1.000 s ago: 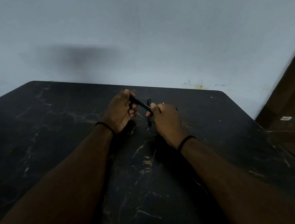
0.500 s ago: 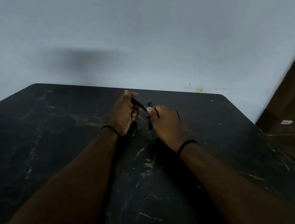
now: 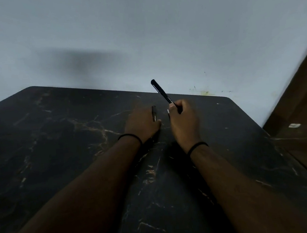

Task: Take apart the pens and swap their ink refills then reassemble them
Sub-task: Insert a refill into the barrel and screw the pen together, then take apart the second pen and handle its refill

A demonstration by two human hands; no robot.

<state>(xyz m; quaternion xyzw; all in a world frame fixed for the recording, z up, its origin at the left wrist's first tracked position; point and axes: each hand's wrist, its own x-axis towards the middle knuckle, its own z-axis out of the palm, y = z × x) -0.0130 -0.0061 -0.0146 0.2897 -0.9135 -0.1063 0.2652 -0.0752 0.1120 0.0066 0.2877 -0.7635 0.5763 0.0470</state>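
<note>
My right hand is closed around a black pen, which sticks up and to the left above the table's far edge. A small pale tip shows at the left side of that fist. My left hand rests palm down on the dark marble table, just left of the right hand. A second black pen lies along its right edge with the thumb at the pen's near end. Whether the fingers grip that pen is hidden.
The table's far edge meets a pale wall. A brown wooden panel stands past the table's right corner. Both wrists wear thin black bands.
Both hands held one pen between them before. Now the right hand alone has it, lifted and tilted up, and the left hand has dropped onto the table by the second pen.
</note>
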